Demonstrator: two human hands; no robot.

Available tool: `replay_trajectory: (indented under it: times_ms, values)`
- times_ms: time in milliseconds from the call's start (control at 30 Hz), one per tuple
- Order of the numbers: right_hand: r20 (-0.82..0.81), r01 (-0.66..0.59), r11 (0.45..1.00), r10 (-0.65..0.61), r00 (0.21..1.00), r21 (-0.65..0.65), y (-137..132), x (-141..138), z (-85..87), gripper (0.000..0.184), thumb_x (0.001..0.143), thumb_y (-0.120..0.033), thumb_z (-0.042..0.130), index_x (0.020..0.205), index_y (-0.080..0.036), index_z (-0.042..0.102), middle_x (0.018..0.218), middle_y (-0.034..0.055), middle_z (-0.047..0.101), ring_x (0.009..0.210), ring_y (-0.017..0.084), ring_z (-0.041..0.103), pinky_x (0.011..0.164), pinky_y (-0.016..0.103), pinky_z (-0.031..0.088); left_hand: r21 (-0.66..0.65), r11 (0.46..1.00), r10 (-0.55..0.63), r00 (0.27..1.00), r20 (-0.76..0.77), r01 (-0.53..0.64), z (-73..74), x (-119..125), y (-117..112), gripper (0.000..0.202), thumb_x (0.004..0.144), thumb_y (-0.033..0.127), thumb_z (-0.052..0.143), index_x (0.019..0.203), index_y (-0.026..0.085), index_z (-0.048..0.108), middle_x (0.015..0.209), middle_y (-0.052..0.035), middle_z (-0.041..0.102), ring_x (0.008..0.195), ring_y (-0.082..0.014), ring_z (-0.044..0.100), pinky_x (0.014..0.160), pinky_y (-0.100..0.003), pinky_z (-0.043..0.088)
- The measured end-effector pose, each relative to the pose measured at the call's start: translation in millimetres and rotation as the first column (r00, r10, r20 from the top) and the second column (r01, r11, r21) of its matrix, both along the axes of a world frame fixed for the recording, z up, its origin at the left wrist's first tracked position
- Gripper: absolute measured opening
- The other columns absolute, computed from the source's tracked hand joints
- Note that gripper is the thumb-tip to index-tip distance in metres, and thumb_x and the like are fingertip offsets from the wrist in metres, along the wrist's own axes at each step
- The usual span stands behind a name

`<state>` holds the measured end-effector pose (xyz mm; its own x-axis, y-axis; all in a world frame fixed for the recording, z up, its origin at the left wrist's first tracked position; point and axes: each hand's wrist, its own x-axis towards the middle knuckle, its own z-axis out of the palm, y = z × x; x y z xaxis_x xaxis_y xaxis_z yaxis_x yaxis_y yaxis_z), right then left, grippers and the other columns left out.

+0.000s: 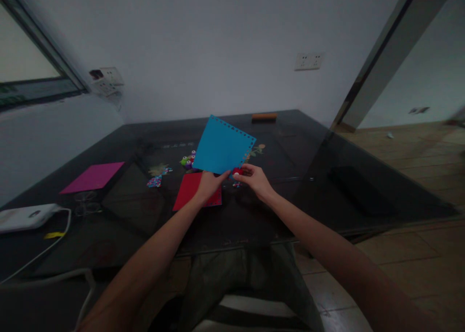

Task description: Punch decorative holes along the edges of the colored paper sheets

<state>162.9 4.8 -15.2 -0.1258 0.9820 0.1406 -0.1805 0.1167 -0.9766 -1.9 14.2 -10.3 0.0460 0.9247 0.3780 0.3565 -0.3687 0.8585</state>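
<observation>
While both hands meet mid-table, the relation that matters is sheet edge vs. red gadget: the red gadget (237,171) sits at the blue sheet (223,145)'s lower right corner, between the hands, right hand (256,179) nearer. Can't tell whether it grips the paper or just touches it.

Blue sheet is up off the table, tilted, one corner pointing away. Looks near square, so no clear long axis; holes run along its far edge and right edge.

Left hand (211,182): closed on the sheet's near edge, thumb in front, fingers hidden behind. Right hand: fingers curled, pinching the red gadget; no visible gap.

Count:
- blue sheet: 1, in hand
- red sheet (189,189): 1, on the table, partly behind the left wrist
- magenta sheet (92,177): 1, far left
- red gadget: 1, in hand
- eyed gadgets (188,161): one cluster, green and purple among them; overlap, no exact count
- paper bits: two clumps left (154,181), a few more under the right hand
- brown bar (264,117): 1, back edge
- white box (31,217): 1, near left, cable attached
</observation>
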Motion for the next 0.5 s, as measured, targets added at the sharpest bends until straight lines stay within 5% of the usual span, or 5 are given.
replay_trajectory:
  times_ms: [500]
  values:
    - [-0.024, 0.022, 0.998, -0.023, 0.999, -0.054, 0.2, 3.1, 4.0, 0.037, 0.05, -0.02, 0.081, 0.081, -0.018, 0.06, 0.082, 0.0029, 0.068, 0.082, 0.019, 0.065, 0.082, 0.038, 0.05, 0.005, 0.997, 0.073, 0.997, -0.034, -0.073, 2.9, -1.3, -2.5, 0.025, 0.072, 0.033, 0.066, 0.088, 0.013, 0.068, 0.097, -0.0125, 0.071, 0.093, -0.0246, 0.065, 0.09, -0.039, 0.046]
